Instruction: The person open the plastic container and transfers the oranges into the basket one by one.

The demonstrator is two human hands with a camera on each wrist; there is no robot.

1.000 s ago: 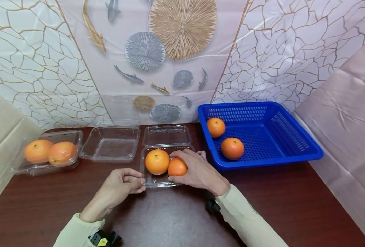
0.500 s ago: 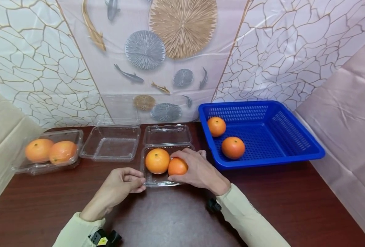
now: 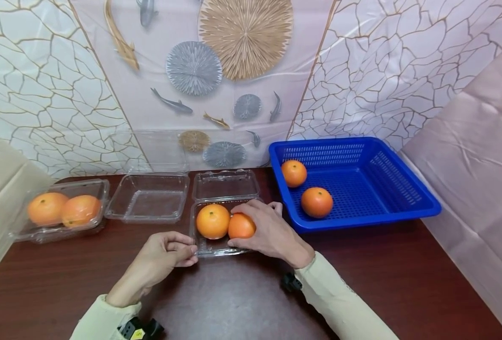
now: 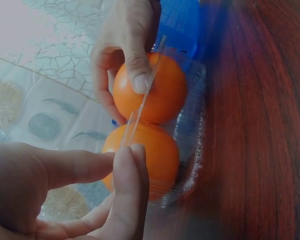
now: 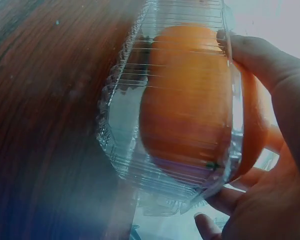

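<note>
My left hand (image 3: 157, 257) pinches the near left corner of a clear plastic clamshell box (image 3: 223, 252), its lid (image 3: 226, 185) laid back open. The left wrist view shows the thin rim (image 4: 146, 95) between thumb and fingers. Inside the box, an orange (image 3: 213, 221) sits on the left and touches a second orange (image 3: 241, 226) on the right. My right hand (image 3: 272, 231) grips that second orange from its right side, thumb toward me. Through the ribbed wall in the right wrist view, the orange (image 5: 187, 100) shows low within the box.
To the left stands an open clear clamshell box (image 3: 148, 218) with no fruit. Further left, a closed clear box (image 3: 102, 189) contains two oranges (image 3: 80, 211). At the right, a blue plastic basket (image 3: 361, 219) holds two oranges (image 3: 317, 202). A patterned sheet (image 3: 242, 113) backs the brown table (image 3: 221, 302).
The scene has shifted slightly left in the head view. Both hands, the oranges and the box keep their places relative to each other.
</note>
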